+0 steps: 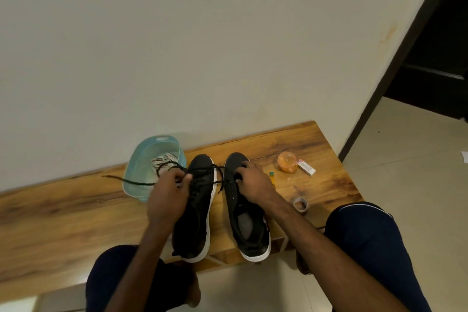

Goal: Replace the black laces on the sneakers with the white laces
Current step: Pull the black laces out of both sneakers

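Where wooden counter (63, 223) meets cream wall (177, 58), fingers of left hand (168, 191) pinch black lace (134, 182) above left sneaker (200, 210); fingers of right hand (253, 182) grip right sneaker (253, 243) at its toe. White laces (164, 159) lie in teal tub (144, 152) just behind.

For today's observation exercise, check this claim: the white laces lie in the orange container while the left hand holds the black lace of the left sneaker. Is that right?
One detail is wrong. The head view shows the white laces in the light blue tub, not the orange container. The left hand does hold the black lace of the left sneaker.
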{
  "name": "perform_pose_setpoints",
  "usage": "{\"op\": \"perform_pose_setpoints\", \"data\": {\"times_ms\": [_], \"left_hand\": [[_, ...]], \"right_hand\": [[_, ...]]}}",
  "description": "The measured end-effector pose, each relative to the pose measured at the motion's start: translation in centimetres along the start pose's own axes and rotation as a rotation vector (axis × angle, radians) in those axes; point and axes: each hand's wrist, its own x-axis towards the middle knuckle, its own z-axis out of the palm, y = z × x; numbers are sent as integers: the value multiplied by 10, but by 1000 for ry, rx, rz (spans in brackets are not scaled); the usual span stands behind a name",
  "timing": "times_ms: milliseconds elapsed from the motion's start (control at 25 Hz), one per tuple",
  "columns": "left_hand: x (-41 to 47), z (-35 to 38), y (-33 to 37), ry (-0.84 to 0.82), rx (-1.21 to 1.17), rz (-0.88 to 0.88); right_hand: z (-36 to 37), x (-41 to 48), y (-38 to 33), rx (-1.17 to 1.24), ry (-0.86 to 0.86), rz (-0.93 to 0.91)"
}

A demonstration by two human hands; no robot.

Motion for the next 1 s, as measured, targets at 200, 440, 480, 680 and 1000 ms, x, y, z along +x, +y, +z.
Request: {"op": "perform_pose_setpoints", "data": {"times_ms": [200,440,480,680,1000], "left_hand": [[-18,32,13,-143,167,116],[-15,33,13,-152,152,133],[-16,34,12,-156,151,140],[-20,43,13,-142,183,182],[-41,71,24,-205,458,154]], "right_hand": [[11,6,-2,102,14,29],[19,13,-6,255,107,119],[19,13,-8,285,117,135],[17,12,-14,479,132,184],[25,17,-10,389,89,137]]}}
